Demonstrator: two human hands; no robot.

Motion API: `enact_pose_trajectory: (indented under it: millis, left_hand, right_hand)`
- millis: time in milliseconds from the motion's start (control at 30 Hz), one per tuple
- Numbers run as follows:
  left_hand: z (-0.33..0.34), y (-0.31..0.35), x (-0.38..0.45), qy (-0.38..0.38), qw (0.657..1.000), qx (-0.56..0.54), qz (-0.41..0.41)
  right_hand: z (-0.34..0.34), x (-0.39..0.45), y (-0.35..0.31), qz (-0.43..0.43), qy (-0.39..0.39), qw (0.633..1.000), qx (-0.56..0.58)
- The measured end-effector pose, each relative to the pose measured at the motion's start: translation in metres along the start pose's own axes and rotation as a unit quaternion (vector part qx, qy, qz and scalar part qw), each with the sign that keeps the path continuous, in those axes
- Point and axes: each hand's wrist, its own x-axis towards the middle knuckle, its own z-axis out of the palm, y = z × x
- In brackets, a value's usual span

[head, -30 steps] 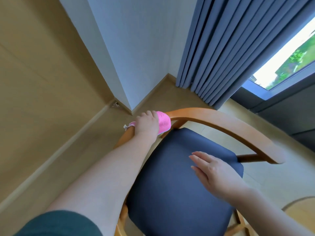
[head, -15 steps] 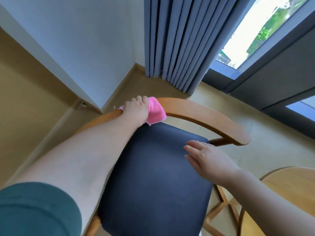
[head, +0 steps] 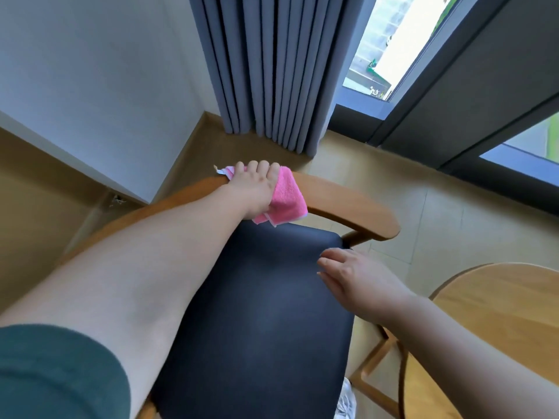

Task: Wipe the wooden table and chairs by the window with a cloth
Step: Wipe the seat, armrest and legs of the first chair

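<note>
A wooden chair with a curved backrest rail [head: 348, 204] and a dark blue seat cushion [head: 260, 313] stands below me. My left hand [head: 254, 189] grips a pink cloth [head: 287, 201] and presses it over the top of the rail, near its middle. The cloth hangs down on the seat side of the rail. My right hand [head: 360, 279] lies with straight fingers on the right edge of the cushion. The round wooden table [head: 499, 313] shows at the lower right.
Grey curtains [head: 266, 71] hang behind the chair, with a dark-framed window [head: 423, 71] to their right. A white wall [head: 90, 71] closes the left side. Beige tiled floor [head: 453, 213] lies between the chair and the window.
My left hand has slid the pink cloth to the right along the backrest rail. My view has swung right, bringing the table into sight. My right hand stays on the cushion.
</note>
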Motion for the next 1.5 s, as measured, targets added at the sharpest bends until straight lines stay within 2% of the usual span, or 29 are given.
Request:
enact_pose_trajectory:
  millis: [233, 533, 767, 900, 967, 1067, 1133, 1200, 1267, 1367, 1433, 1500]
  left_hand:
    - [-0.027, 0.083, 0.021, 0.034, 0.995, 0.025, 0.091]
    - [-0.046, 0.156, 0.030, 0.018, 0.989, 0.034, 0.143]
    - [-0.054, 0.200, 0.027, 0.003, 0.989, 0.034, 0.142]
    - [-0.059, 0.248, 0.014, 0.028, 0.983, 0.038, 0.175]
    - [-0.060, 0.266, 0.001, 0.031, 0.982, -0.023, 0.184]
    - [-0.063, 0.273, -0.034, -0.005, 0.971, -0.174, 0.164]
    - [-0.068, 0.272, -0.067, -0.031, 0.960, -0.252, 0.117]
    - [-0.078, 0.266, -0.109, -0.061, 0.935, -0.346, 0.046]
    - [-0.088, 0.258, -0.157, -0.054, 0.926, -0.372, 0.015]
    - [-0.100, 0.248, -0.223, -0.034, 0.924, -0.381, -0.013]
    - [-0.109, 0.244, -0.259, -0.013, 0.909, -0.414, -0.035]
    - [-0.115, 0.238, -0.289, 0.017, 0.897, -0.439, -0.048]
  right_hand:
    - [0.010, -0.031, 0.025, 0.014, 0.010, 1.000, 0.006]
    - [0.026, -0.081, 0.061, 0.030, 0.016, 0.999, 0.027]
    - [0.023, -0.126, 0.080, 0.040, 0.046, 0.998, 0.034]
    - [0.020, -0.160, 0.087, 0.049, 0.059, 0.997, 0.031]
    - [0.018, -0.180, 0.091, 0.055, 0.067, 0.996, 0.027]
    - [0.013, -0.209, 0.097, 0.064, 0.078, 0.995, 0.008]
    - [0.007, -0.221, 0.098, 0.069, 0.095, 0.993, 0.010]
    - [-0.002, -0.227, 0.091, 0.069, 0.117, 0.991, 0.016]
    - [-0.010, -0.226, 0.077, 0.075, 0.125, 0.989, 0.019]
    - [-0.016, -0.222, 0.044, 0.082, 0.088, 0.991, 0.055]
    - [-0.022, -0.220, 0.018, 0.059, 0.058, 0.995, 0.063]
    - [-0.029, -0.220, -0.007, 0.014, 0.061, 0.997, 0.038]
